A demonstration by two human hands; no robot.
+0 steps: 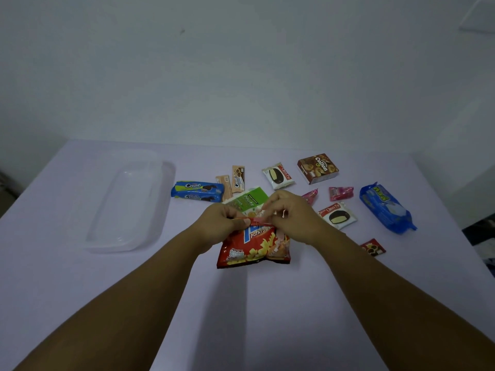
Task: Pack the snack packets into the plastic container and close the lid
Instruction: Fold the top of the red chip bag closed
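Here, left hand and right hand grips pinch red chip packet top edge; packet hangs below.

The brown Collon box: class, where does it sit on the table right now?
In the head view, the brown Collon box lies at the far right of the table, just right of the upper Choco Pie packet.

A clear rectangular plastic container lies open-side up at the desk's left. A red potato-crisp bag is pinched at its top edge in the middle, green nut packet behind; other small packets scattered to the right.
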